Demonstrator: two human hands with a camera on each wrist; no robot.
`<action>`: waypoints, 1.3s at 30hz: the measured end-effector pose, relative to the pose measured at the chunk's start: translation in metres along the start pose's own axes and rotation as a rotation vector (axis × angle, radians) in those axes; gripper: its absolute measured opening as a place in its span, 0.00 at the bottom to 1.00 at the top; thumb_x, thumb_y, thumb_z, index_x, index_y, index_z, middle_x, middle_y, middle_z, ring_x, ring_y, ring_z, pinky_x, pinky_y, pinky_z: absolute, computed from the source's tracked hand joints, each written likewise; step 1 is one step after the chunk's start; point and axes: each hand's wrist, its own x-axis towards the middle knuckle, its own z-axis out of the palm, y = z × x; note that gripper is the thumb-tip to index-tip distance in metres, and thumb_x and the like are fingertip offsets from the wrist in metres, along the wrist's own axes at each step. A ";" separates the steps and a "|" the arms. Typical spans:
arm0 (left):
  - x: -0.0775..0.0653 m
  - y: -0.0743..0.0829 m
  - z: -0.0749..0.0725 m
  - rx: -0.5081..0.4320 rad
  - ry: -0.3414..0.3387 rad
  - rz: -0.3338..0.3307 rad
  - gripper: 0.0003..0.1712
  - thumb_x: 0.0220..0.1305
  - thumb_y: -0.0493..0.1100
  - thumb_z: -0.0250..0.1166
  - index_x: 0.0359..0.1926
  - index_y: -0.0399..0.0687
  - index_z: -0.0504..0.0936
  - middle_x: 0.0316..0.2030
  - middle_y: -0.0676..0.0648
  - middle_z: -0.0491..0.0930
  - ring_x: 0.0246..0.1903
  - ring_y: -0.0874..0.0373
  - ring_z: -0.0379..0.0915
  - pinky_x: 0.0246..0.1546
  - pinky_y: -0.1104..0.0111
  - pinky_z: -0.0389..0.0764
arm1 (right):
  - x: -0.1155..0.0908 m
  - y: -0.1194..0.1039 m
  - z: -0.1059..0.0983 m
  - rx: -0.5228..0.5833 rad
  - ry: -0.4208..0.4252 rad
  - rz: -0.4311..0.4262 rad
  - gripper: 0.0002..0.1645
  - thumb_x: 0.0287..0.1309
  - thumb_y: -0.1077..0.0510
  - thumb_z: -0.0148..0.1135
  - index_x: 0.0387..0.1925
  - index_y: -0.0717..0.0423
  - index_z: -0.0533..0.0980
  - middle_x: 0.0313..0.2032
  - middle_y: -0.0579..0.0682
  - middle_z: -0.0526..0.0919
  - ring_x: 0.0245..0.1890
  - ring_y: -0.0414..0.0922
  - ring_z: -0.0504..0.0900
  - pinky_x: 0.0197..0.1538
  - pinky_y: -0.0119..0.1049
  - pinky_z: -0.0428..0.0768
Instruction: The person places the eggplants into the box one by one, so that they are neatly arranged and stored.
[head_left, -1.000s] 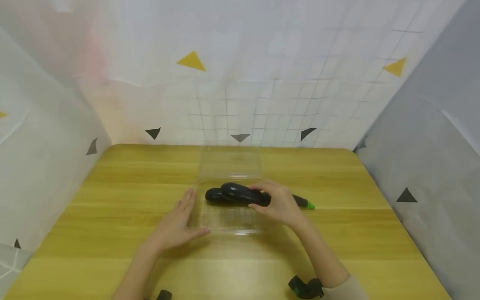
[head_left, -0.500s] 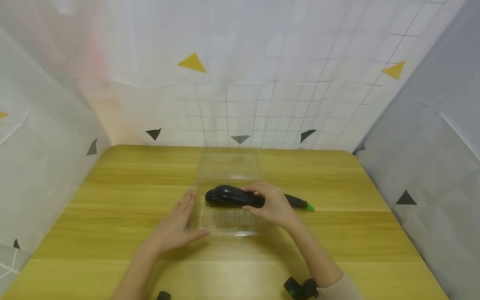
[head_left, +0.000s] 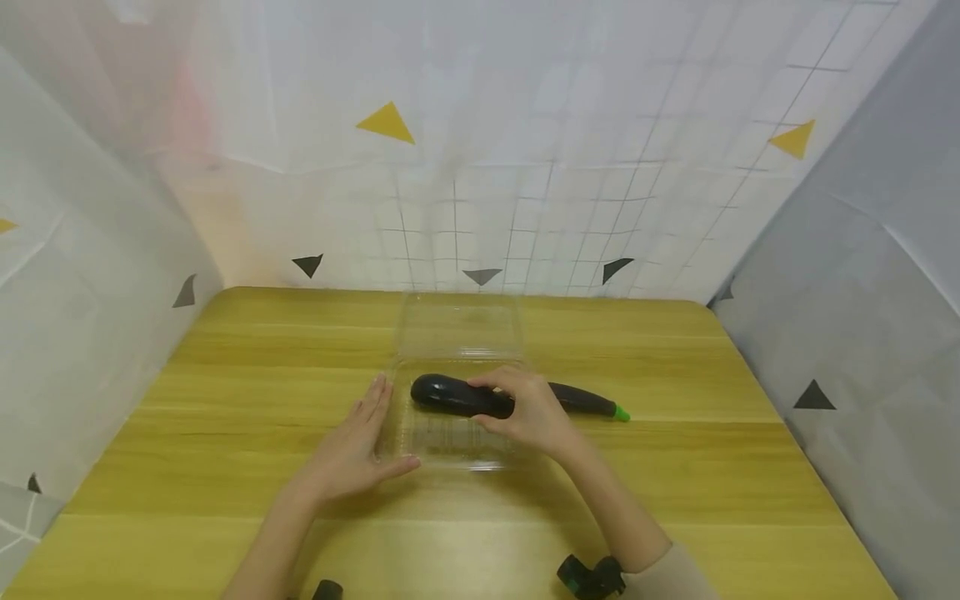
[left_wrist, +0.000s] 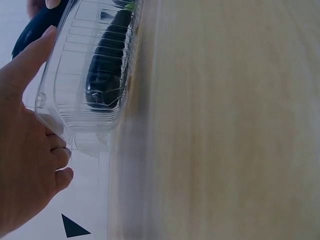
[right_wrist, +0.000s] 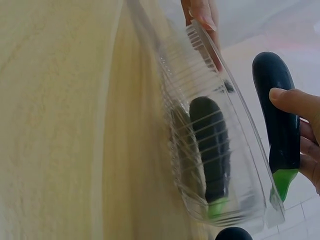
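Observation:
My right hand [head_left: 534, 414] grips a long dark eggplant [head_left: 448, 395] with a green stem end, thumb on its side in the right wrist view. It lies over the base of a clear plastic clamshell container [head_left: 480, 467]. Inside the container is a second eggplant [right_wrist: 210, 142], seen through the wall in both wrist views; in the head view the held one hides it. With fingers straight along the container's left side and thumb spread at the front corner, my left hand [head_left: 348, 450] touches it. A third green-tipped eggplant [head_left: 588, 400] lies at the container's right, partly behind my right hand.
The container's clear lid [head_left: 459, 325] lies folded back towards the rear wall. Pale sheets [head_left: 480, 150] with coloured triangles enclose the wooden table [head_left: 247, 375] at the back and both sides.
My right hand has carried its eggplant leftward and slightly lower, so it now covers the one in the container. The left hand, container and third eggplant have stayed put.

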 end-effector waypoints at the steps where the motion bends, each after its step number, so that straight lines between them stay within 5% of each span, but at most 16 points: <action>1: 0.000 0.000 0.000 -0.004 0.000 -0.002 0.67 0.53 0.71 0.64 0.75 0.39 0.38 0.75 0.41 0.31 0.72 0.39 0.38 0.68 0.47 0.50 | 0.001 0.000 0.001 0.005 -0.002 -0.010 0.27 0.41 0.59 0.79 0.48 0.55 0.82 0.45 0.48 0.85 0.45 0.44 0.82 0.44 0.35 0.82; 9: 0.002 0.000 -0.002 -0.007 -0.001 -0.010 0.67 0.52 0.72 0.64 0.76 0.41 0.38 0.75 0.41 0.32 0.69 0.31 0.41 0.64 0.41 0.55 | 0.002 0.003 0.013 -0.003 -0.040 -0.003 0.26 0.43 0.59 0.78 0.48 0.55 0.82 0.46 0.49 0.85 0.47 0.45 0.82 0.48 0.37 0.81; 15: 0.002 0.000 -0.003 -0.005 -0.007 -0.008 0.67 0.52 0.72 0.64 0.76 0.41 0.37 0.75 0.41 0.31 0.70 0.33 0.39 0.66 0.43 0.53 | -0.002 0.005 0.021 -0.044 -0.107 0.062 0.27 0.45 0.59 0.77 0.50 0.53 0.80 0.47 0.49 0.83 0.47 0.47 0.82 0.47 0.40 0.82; 39: 0.000 0.002 -0.003 0.000 -0.020 -0.020 0.67 0.53 0.72 0.63 0.76 0.42 0.37 0.75 0.42 0.31 0.70 0.32 0.39 0.65 0.42 0.54 | -0.002 0.006 0.034 -0.190 -0.227 0.093 0.26 0.47 0.56 0.76 0.50 0.52 0.80 0.48 0.49 0.82 0.49 0.48 0.81 0.50 0.40 0.81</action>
